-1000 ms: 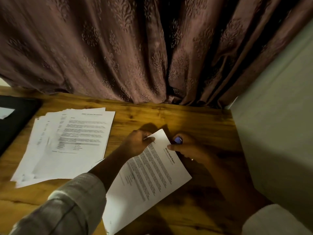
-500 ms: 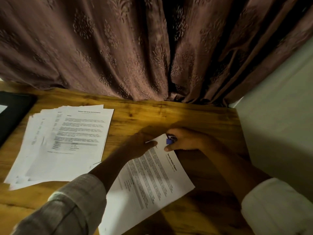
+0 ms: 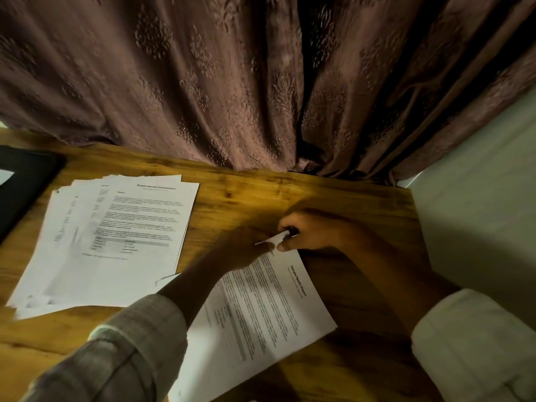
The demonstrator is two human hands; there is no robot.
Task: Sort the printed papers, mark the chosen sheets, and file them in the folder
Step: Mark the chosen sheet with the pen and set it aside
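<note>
A printed sheet (image 3: 261, 311) titled as a health report lies slanted on the wooden table (image 3: 342, 204) in front of me. Its top corner is raised off the wood. My left hand (image 3: 246, 250) pinches that corner from the left. My right hand (image 3: 316, 233) is curled round a small dark-blue tool (image 3: 291, 230) and holds it against the same corner, thumb on the paper. What the tool is cannot be made out. A fanned stack of printed papers (image 3: 116, 239) rests to the left. The black folder (image 3: 23, 187) lies at the far left edge.
A patterned brown curtain (image 3: 232, 82) hangs along the back edge of the table. A pale wall (image 3: 478, 213) closes off the right side. Bare wood shows between the stack and the curtain and near the front left corner.
My right hand has moved left with the small tool onto the sheet's top corner, which my left hand has lifted. The stack has not moved.
</note>
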